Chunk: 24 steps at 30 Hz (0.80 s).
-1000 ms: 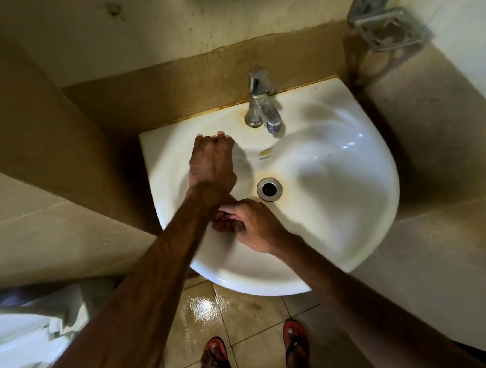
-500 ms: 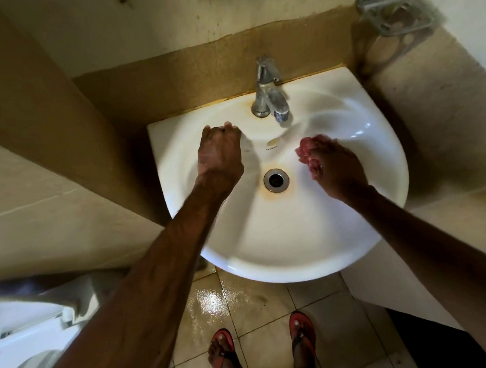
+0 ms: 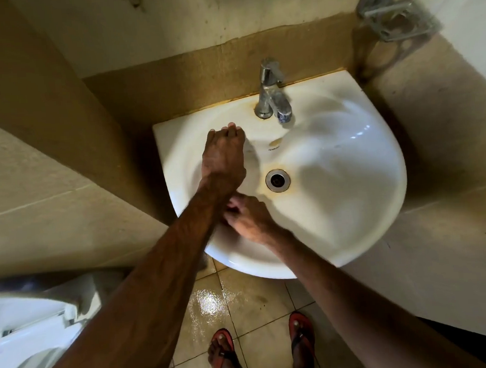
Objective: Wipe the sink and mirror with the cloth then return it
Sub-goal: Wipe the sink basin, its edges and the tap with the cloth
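Pretty dim, yellowish light overall. Glare spots on the sink (image 3: 358,132) toward its right rim and on the wet floor (image 3: 209,301). The right hand (image 3: 251,221) is motion-smeared, and the wide lens bends the walls (image 3: 37,196) near the edges.

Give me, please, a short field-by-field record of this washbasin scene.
Left hand: fingers straight, tips on the washbasin's back left rim, left of the tap
Right hand: near left of the bowl, curled on a pink cloth, mostly hidden and blurred
Washbasin: white, rust-stained round the drain
Tap: chrome, no water seen
Floor: tiles, wet patch
Feet: red sandals
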Available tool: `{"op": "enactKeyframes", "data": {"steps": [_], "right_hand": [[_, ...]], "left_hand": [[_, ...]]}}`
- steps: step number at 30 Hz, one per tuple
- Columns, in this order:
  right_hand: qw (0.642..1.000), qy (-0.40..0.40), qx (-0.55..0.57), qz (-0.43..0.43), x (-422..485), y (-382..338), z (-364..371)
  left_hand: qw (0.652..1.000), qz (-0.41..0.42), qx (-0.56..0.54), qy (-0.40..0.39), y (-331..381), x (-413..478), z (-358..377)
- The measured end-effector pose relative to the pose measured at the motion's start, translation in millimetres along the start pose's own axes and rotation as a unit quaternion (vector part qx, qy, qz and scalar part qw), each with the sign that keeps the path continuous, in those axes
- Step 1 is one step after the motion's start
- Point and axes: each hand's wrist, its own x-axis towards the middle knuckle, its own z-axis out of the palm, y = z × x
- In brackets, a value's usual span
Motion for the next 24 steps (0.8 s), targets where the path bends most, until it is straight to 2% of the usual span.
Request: {"op": "enactKeyframes", "data": {"steps": [4, 8, 10, 14, 17, 19, 21, 24], "right_hand": [[0.997, -0.049, 0.013, -0.061, -18, 15, -11], [0.992, -0.065, -0.113, -0.003, -19, 68, -55], [0.994, -0.045, -0.092, 0.026, -10, 97, -86], [0.964, 0.081, -0.253, 0.0, 9, 136, -155], [0.936, 0.099, -0.337, -0.03, 5, 138, -159], [0.948, 0.063, -0.312, -0.019, -8, 124, -144], [0.976, -0.019, -0.217, 0.007, -20, 97, -120], [0.988, -0.116, -0.087, 0.053, -26, 46, -69]], "left_hand": [[1.0, -0.006, 0.004, 0.005, 4, -5, 3], [0.999, -0.03, -0.009, -0.005, 12, -10, 11], [0.999, -0.04, -0.017, -0.007, 16, -11, 12], [0.999, -0.044, -0.016, -0.023, 14, -12, 10], [0.999, -0.038, -0.016, -0.028, 11, -13, 10], [0.998, -0.041, -0.027, -0.027, 12, -15, 9], [0.998, -0.047, -0.044, -0.023, 13, -17, 9], [0.995, -0.058, -0.073, -0.028, 21, -26, 10]]}}
